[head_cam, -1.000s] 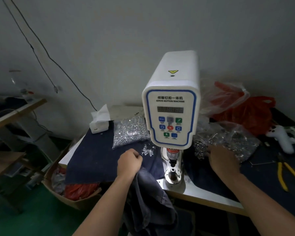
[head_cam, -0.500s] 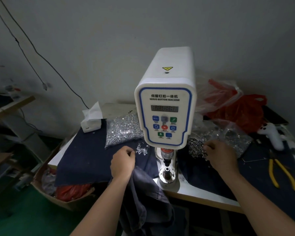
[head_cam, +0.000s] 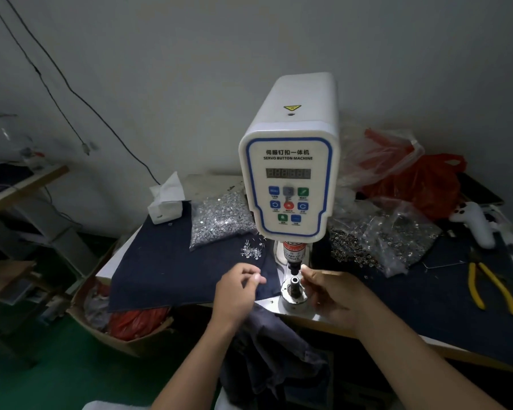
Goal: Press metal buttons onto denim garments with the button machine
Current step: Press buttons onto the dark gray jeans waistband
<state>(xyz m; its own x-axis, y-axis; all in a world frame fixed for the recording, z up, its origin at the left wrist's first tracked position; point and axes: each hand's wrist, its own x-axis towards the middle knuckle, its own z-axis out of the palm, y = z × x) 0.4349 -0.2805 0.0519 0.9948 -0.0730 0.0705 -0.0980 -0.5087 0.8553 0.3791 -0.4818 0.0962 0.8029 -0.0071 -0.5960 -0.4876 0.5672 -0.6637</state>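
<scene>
Flanking the die (head_cam: 294, 283) — left hand (head_cam: 238, 294), right hand (head_cam: 335, 294) — near the table edge (head_cam: 323, 324).

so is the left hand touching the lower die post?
Apart. In the head view, dark cloth shows between the left hand and the lower die post.
</scene>
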